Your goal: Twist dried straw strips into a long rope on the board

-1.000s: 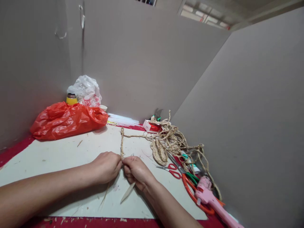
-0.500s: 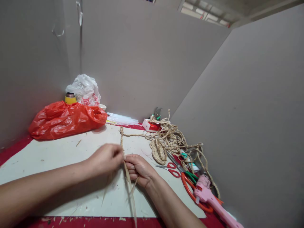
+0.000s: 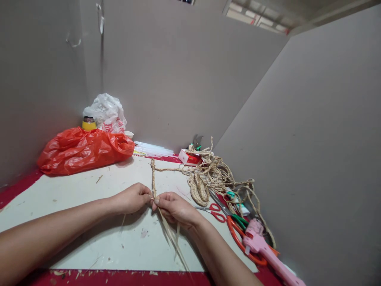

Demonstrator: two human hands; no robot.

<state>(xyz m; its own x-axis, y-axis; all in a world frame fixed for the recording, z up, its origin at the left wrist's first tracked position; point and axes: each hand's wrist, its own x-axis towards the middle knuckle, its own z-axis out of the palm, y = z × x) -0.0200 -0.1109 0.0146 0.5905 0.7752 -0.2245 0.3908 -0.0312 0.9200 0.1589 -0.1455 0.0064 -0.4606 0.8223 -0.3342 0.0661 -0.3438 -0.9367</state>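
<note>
left hand (image 3: 131, 200) and right hand (image 3: 178, 208) are pinching the braid's (image 3: 153, 178) 6 o'clock end, strands (image 3: 171, 234) trailing toward 5; likely plaiting, next move needing steady tension.

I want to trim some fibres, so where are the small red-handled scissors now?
In the head view, the small red-handled scissors lie toward the right side of the white sheet, just right of the right hand and below the coiled braid.
</note>
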